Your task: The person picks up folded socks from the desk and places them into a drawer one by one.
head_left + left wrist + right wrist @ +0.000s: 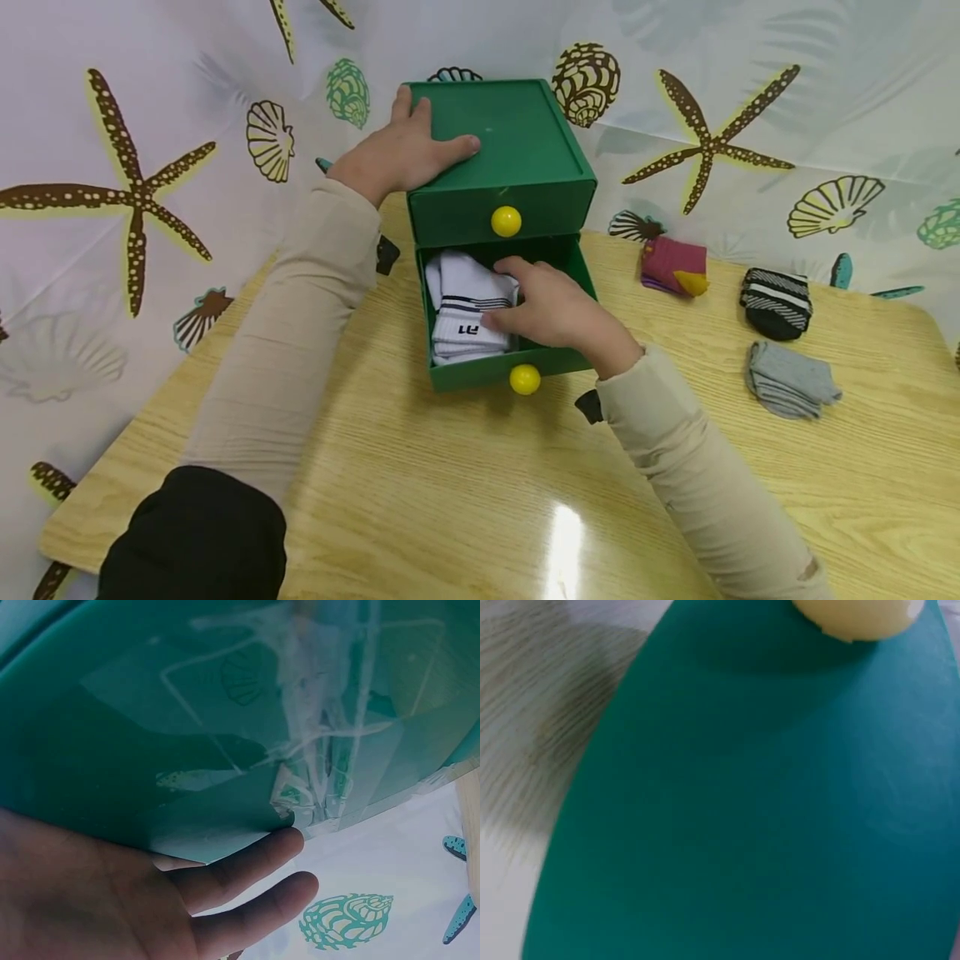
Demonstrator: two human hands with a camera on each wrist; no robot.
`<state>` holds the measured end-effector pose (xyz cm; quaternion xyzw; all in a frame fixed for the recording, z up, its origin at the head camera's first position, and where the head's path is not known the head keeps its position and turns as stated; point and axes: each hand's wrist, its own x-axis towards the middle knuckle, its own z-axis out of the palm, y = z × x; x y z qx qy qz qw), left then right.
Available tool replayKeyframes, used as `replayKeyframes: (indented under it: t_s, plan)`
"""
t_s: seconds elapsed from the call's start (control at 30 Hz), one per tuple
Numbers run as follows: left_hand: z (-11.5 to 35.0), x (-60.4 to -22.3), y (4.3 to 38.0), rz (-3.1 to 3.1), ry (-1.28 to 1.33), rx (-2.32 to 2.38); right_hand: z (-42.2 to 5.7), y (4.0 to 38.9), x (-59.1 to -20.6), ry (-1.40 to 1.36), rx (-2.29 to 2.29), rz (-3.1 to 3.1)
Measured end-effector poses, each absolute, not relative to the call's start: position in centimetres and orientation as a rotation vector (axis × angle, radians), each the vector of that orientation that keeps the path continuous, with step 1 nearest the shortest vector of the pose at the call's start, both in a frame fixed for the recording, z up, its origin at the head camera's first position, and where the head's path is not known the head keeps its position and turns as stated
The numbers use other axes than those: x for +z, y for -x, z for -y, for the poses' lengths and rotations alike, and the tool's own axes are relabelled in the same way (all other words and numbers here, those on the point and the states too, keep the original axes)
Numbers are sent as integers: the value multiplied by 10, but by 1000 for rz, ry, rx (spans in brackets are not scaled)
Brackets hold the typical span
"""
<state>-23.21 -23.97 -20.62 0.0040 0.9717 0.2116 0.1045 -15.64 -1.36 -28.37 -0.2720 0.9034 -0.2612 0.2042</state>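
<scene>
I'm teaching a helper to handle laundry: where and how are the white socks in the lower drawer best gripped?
Probably pinched at their right edge, coming from above and the right. The white socks lie folded close to the left wall of the lower drawer, which is open at the top with more room on their right, where the right hand is.

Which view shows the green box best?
The head view: it shows the box, both drawers and their yellow knobs. The left wrist view catches only part, close up, with clear tape; the right wrist view, only a green front and part of one knob.
</scene>
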Motion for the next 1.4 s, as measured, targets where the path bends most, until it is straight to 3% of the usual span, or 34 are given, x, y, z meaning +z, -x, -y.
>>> replayKeyframes:
  t_s: [0.6,0.83,1.1,1.4]
  plan:
    - [239,-205,233,-2868,-21,628,14,152,-283,910,-710,-2373]
    - [239,-205,233,-2867,-18,636,-3,151,-278,847,-806,-2445]
    - [240,-206,234,-2860,-14,635,-53,147,-268,721,-1377,-2411]
    - [241,-206,233,-2861,-15,648,-152,138,-276,698,-1784,-2498]
